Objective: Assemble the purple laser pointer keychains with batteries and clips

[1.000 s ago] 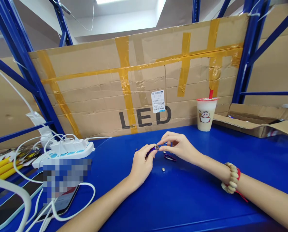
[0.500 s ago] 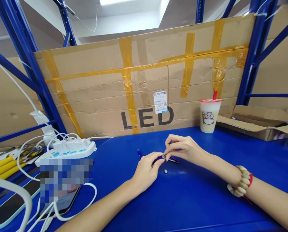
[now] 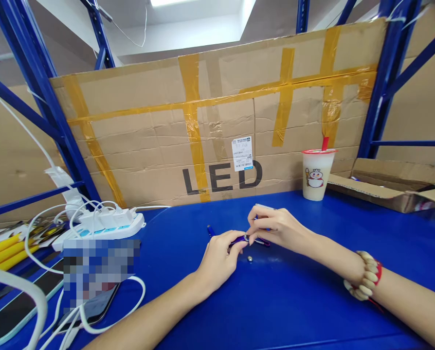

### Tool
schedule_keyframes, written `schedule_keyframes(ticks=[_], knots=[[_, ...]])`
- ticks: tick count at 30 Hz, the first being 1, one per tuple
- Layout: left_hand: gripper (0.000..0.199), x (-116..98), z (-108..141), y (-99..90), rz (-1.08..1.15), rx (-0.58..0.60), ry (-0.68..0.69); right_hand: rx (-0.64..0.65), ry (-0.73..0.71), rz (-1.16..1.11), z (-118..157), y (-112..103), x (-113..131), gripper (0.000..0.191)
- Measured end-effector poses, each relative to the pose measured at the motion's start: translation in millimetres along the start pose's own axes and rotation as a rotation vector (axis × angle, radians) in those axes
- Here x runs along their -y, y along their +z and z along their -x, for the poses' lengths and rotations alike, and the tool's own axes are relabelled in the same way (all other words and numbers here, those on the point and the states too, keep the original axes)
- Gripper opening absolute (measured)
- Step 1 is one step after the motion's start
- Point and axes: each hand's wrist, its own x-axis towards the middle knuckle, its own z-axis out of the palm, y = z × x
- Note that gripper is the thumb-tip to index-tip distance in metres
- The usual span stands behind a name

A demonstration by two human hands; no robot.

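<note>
Between finger and thumb, my left hand (image 3: 219, 257) holds a dark blue-purple pen-like tube (image 3: 239, 239), its silvery end pointing right. The fingertips of my right hand (image 3: 272, 226) are pinched at that end; whatever small part they grip is too hidden to name. A small round metal piece (image 3: 250, 259) lies on the blue table (image 3: 276, 301) just below the fingers. Behind my left hand the tip of a blue pen (image 3: 210, 230) shows. Another dark purple piece (image 3: 264, 242) lies partly hidden under my right hand. A thin pale object (image 3: 264, 206) shows behind my right knuckles.
A lidded drink cup (image 3: 315, 175) with a red straw stands at the back right, beside an open cardboard box (image 3: 381, 192). On the left are a white power strip (image 3: 130, 228), white cables, phones (image 3: 24, 311) and yellow-handled items (image 3: 9, 253). Taped cardboard (image 3: 152, 146) backs the table.
A thin pale object now shows behind my right knuckles. My right fingers have shifted slightly at the tube's end, and the tube has tilted a little. My left hand keeps its hold.
</note>
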Motion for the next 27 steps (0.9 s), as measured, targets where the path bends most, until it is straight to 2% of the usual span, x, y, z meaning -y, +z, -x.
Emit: schedule_keyframes(ticks=[5, 18, 27], knots=[[0.019, -2, 0, -0.7, -0.007, -0.015, -0.025, -0.017, 0.026, -0.014, 0, 2, 1, 0.031], [0.011, 3, -1, 1.9, 0.056, -0.037, -0.058, 0.023, 0.384, -0.382, -6, 11, 1, 0.026], [0.007, 3, -2, 0.5, 0.041, -0.074, -0.045, 0.028, 0.444, -0.439, -5, 15, -2, 0.03]])
